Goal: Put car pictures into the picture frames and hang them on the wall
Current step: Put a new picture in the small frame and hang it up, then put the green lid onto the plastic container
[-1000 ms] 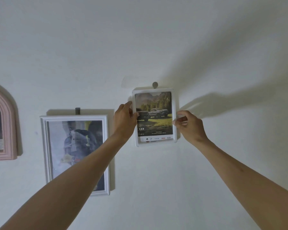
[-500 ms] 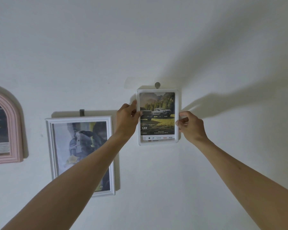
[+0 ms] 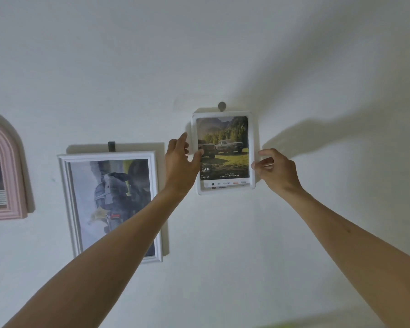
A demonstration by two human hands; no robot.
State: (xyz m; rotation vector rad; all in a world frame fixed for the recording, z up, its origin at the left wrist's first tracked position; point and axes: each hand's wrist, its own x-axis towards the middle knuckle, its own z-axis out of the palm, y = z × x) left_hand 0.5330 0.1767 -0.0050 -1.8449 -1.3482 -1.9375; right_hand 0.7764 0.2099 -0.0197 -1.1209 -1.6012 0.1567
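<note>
The small white frame [image 3: 224, 152] hangs on the wall [image 3: 294, 233] under a round hook [image 3: 222, 106], holding a car picture [image 3: 224, 147]. The left hand [image 3: 181, 162] grasps its left edge; the right hand [image 3: 276, 169] pinches its right edge. Two more frames hang to the left.

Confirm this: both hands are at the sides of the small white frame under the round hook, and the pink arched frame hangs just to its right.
Not quite. The head view shows the pink arched frame far to the left, beyond the larger white frame. The rest holds: the left hand and right hand are at the sides of the small white frame under the round hook.
</note>
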